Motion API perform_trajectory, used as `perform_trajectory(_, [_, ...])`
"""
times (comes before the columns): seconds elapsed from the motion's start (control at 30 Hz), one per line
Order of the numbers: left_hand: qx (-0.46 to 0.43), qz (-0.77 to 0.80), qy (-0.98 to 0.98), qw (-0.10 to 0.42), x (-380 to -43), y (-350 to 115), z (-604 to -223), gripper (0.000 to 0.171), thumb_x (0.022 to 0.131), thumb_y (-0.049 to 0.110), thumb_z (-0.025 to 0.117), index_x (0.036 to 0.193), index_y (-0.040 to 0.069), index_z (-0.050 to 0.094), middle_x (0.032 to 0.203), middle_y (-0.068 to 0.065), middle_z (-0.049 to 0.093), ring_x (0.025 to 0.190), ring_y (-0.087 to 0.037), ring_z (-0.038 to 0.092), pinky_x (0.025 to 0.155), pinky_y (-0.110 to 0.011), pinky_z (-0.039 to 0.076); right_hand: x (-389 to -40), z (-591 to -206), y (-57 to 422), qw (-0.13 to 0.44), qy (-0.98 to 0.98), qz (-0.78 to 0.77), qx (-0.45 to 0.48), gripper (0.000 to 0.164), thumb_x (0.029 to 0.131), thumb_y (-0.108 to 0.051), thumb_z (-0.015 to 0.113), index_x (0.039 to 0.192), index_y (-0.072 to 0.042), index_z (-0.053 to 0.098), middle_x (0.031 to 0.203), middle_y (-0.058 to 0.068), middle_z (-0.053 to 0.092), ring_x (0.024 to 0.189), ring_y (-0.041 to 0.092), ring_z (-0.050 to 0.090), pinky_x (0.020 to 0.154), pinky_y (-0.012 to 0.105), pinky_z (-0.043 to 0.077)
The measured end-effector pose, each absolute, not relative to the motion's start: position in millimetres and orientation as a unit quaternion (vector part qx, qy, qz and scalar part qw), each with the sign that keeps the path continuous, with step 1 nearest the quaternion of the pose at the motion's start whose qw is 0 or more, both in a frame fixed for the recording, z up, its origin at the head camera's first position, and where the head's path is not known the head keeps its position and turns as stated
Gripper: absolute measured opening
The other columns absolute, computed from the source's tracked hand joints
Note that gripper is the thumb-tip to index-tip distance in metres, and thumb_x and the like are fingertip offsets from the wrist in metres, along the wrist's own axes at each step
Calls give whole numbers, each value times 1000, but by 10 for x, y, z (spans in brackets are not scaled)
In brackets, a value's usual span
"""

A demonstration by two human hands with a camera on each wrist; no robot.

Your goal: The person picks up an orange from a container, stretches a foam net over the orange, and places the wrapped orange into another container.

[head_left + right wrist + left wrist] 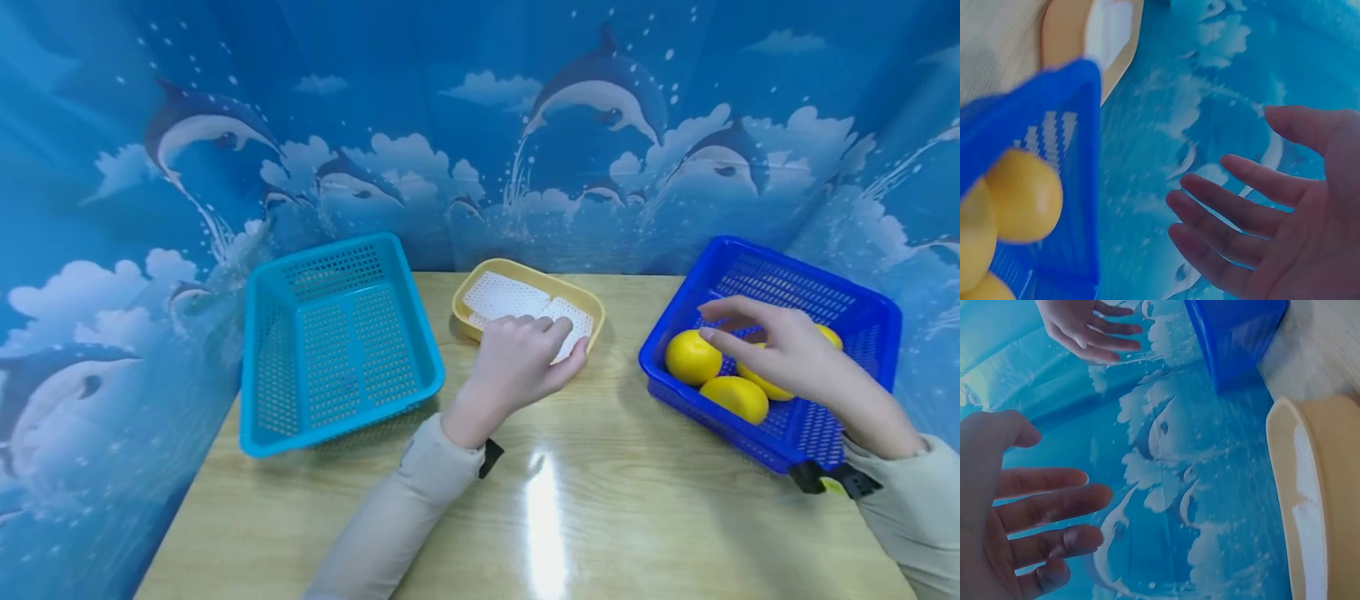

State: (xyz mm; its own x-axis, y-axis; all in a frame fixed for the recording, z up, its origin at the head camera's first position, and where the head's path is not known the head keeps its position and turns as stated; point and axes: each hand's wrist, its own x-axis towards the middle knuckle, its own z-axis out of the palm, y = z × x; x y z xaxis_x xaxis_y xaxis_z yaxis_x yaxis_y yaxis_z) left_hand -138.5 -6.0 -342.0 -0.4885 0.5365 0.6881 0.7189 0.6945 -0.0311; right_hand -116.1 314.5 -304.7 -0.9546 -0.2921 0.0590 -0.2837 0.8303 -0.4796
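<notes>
My left hand (525,358) hovers in front of and partly over a small yellow tray (592,302), hiding its near side. White mesh netting (506,296) lies in the tray. In the left wrist view the left hand's fingers (1054,503) are spread and relaxed, with nothing in them. My right hand (787,350) hangs over a dark blue basket (757,450), its fingers loosely bent and holding nothing. Several yellow lemon-like fruits lie in that basket: one round fruit (693,357) at its left wall, another (735,398) nearer me. Others are partly hidden beneath the right hand.
A turquoise perforated basket (352,358) stands on the left of the wooden table (600,500), with no contents visible. Behind the table hangs a blue curtain (450,100) printed with dolphins. The tray sits between the two baskets, near the table's back edge.
</notes>
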Motion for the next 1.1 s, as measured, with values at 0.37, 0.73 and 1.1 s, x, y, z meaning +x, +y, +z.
perform_trajectory(0.37, [-395,-125,-834,365,-1557,441,-3466,40,91,30,60,58,21,38,50,9,29,41,-5,22,41,-21,13,-1649,-3264,3449,100,964,-229,-94,54,103,-39,50,135,5,52,127,31,56,114,48,53,90,65,43])
perform_trajectory(0.73, [-383,-79,-853,346,-1728,912,-3837,29,93,39,54,71,21,53,53,9,43,43,-7,40,39,-22,32,-1924,-3525,3572,231,942,-237,-49,73,102,-47,48,140,14,36,138,43,36,116,55,47,86,60,51])
perform_trajectory(1.1, [-327,-26,-924,195,-1651,1219,-4247,46,97,59,35,100,21,60,84,5,63,68,-16,56,46,-25,41,-2027,-3677,3561,355,897,-263,-12,97,96,-54,56,148,15,11,142,45,20,118,56,44,84,52,56])
